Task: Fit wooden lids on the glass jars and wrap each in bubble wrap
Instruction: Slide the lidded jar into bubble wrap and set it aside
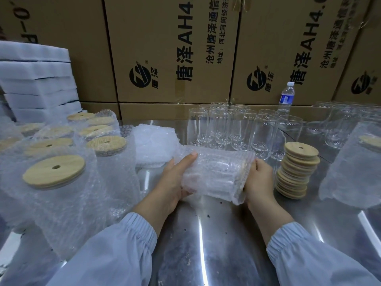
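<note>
Both hands on the wrapped jar point(216, 174)?
Yes: lying nine-to-three over the bench point(206, 234), left hand point(173, 182) fingers point(185, 161) curled round its base, right hand point(259, 178) gripping the lid end.

Loose pale-blue fabric sleeves point(107, 256) end in gathered elastic cuffs point(142, 228) at the wrists; the left hand point(173, 182) and right hand point(258, 178) are bare.
</note>
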